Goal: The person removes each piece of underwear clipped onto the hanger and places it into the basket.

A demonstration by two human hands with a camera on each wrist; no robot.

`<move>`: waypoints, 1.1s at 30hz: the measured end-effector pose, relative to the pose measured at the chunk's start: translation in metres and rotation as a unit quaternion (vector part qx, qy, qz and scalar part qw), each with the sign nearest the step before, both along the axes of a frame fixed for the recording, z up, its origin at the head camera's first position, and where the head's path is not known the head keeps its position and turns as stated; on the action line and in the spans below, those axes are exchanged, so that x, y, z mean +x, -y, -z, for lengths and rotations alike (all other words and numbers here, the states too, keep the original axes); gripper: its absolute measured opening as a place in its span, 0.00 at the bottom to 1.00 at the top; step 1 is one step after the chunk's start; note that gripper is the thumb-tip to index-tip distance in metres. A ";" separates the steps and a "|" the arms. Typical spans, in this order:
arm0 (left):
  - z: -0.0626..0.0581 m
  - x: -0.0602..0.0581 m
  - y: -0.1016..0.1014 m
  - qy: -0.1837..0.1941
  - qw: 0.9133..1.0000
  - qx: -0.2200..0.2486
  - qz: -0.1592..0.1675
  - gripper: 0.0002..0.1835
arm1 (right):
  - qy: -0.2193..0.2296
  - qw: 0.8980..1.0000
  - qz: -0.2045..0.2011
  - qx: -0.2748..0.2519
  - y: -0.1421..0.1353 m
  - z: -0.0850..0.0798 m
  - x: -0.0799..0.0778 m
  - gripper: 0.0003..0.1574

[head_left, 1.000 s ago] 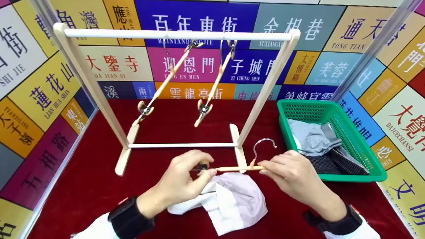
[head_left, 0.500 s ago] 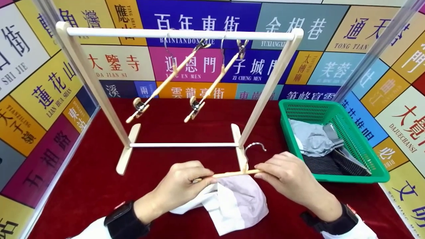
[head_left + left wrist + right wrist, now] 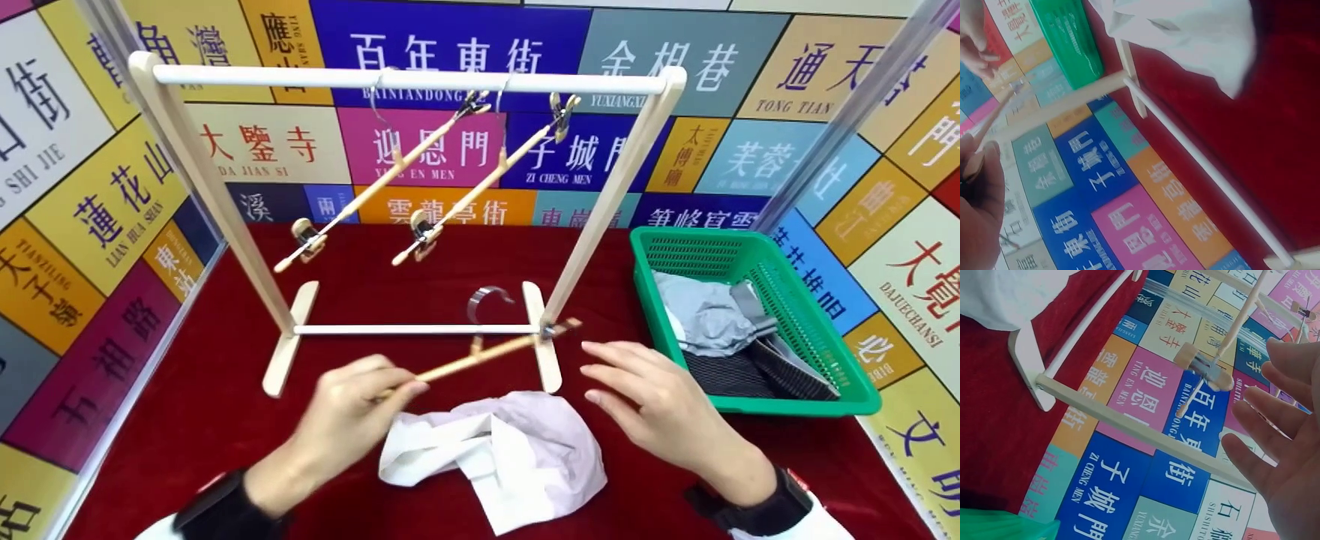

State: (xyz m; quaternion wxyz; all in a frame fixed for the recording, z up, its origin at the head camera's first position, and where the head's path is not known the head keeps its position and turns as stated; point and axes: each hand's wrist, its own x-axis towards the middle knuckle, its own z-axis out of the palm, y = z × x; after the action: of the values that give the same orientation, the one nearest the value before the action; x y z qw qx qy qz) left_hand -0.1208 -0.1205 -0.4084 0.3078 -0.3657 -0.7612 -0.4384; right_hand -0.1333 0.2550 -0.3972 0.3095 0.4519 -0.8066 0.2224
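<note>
My left hand (image 3: 352, 420) pinches one end of a wooden clip hanger (image 3: 480, 358) between thumb and fingers. The hanger tilts up to the right, its metal hook on top and a clip at its free end. Apart from it, my right hand (image 3: 660, 405) has its fingers spread and holds nothing. In the right wrist view the hanger's clip (image 3: 1204, 367) shows just beyond those fingers. Below the hanger a crumpled white and pale lilac cloth (image 3: 525, 457) lies on the red tablecloth; its kind cannot be told.
A small wooden rack (image 3: 409, 77) stands behind, with two clip hangers (image 3: 375, 184) on its top bar. At the right, a green basket (image 3: 757, 406) contains grey cloth (image 3: 701, 311) and dark striped cloth. Walls with printed signs enclose the table.
My right hand has let go of the hanger. My left hand has drawn it leftward, and its right end has swung up. The hangers on the rack have turned slightly.
</note>
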 end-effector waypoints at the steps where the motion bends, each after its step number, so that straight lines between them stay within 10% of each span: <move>1: 0.001 0.001 0.004 0.000 1.000 0.003 -0.019 0.11 | 0.001 1.000 0.000 0.001 -0.001 0.001 0.000 0.21; 18: -0.012 0.010 0.073 -0.003 0.969 0.042 -0.245 0.01 | 0.015 1.000 -0.009 0.008 0.001 0.014 0.002 0.20; 33: -0.063 -0.003 0.106 -0.077 0.938 0.066 -0.330 0.04 | 0.017 1.000 -0.013 0.009 0.002 0.021 0.004 0.14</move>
State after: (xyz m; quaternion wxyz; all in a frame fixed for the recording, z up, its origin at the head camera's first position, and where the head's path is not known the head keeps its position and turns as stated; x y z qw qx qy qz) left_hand -0.1238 -0.2269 -0.3454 0.5162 -0.1052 -0.7826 -0.3317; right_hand -0.1289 0.2534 -0.4186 0.2888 0.4615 -0.8075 0.2272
